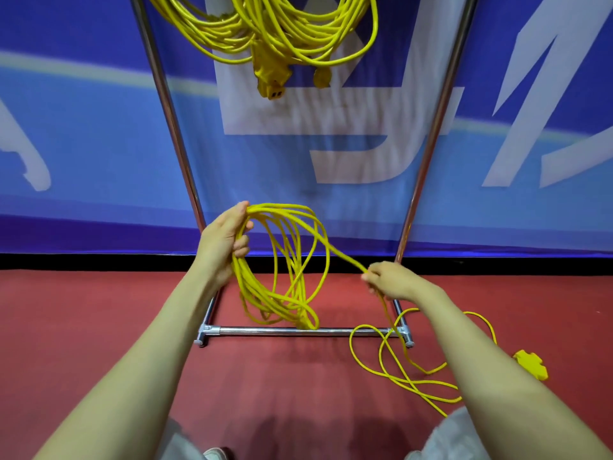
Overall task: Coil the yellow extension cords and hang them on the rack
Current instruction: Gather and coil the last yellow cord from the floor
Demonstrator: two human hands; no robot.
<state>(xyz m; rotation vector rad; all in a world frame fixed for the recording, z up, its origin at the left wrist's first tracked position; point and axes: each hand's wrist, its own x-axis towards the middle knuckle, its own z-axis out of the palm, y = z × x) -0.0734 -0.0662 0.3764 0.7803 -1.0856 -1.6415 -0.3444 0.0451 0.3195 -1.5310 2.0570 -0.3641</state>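
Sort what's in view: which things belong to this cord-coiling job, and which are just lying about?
Job: left hand, gripping the coil; right hand, pinching the loose tail; socket block on the floor; rack; hung coils.
Just there: blue banner; red floor.

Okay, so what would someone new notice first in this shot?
The bright half-wound yellow cord at centre, its loops gripped by the left hand while the right hand pinches its trailing strand. Its loose tail sprawls on the red floor lower right; finished coils hang on the rack above.
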